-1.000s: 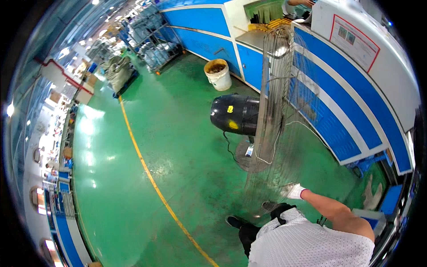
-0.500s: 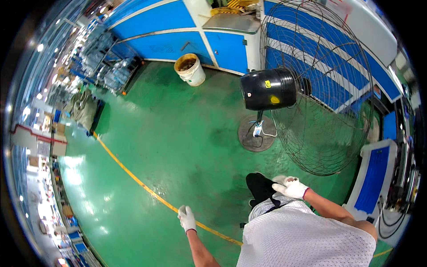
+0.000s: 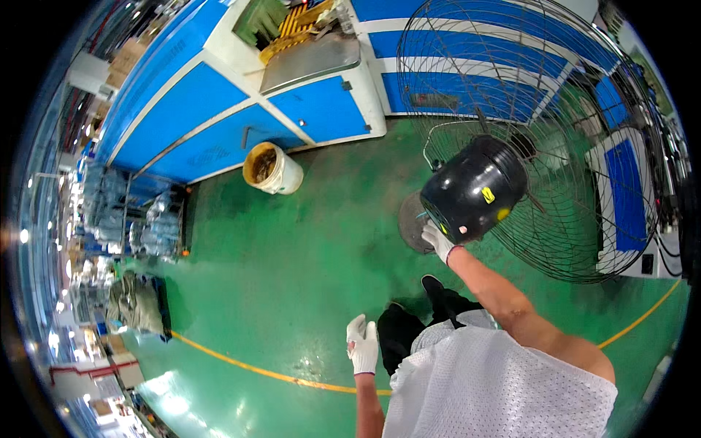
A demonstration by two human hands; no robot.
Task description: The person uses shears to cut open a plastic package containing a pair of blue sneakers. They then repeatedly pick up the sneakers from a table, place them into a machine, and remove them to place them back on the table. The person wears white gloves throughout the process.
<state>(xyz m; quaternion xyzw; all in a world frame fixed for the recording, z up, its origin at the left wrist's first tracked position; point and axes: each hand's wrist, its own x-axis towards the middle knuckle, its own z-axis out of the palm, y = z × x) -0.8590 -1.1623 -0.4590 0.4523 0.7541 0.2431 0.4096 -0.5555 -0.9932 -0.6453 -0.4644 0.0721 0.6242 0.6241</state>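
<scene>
The right hand [image 3: 436,240], in a white work glove, is stretched out ahead of the body on a nearly straight bare arm, the forearm rising from the lower right of the head view toward the industrial pedestal fan [image 3: 511,146]; the gloved fingers reach the lower left edge of the fan's black motor housing [image 3: 473,188] and appear to touch it, but whether the grip is closed on the housing or merely laid against it I cannot tell, since the fingertips are hidden against the black casing; the fan stands on the green floor [image 3: 321,248] just in front of the person, its motor housing tilted toward the camera and its large round wire guard [image 3: 555,109] spreading behind and to the right of it, with the round grey base [image 3: 410,219] showing just left of the hand; the left hand [image 3: 363,344], also white-gloved, hangs low beside the body with the forearm coming up from the lower edge, fingers loosely extended and together, its grip released and holding nothing, well apart from the fan; the person's dark shoes [image 3: 431,285] show between the two arms, above a white mesh shirt [image 3: 496,387]; a yellow line [image 3: 255,369] runs across the floor below the left hand; farther off, a dirty white bucket [image 3: 274,168] stands near a blue and white machine cabinet [image 3: 241,109].
</scene>
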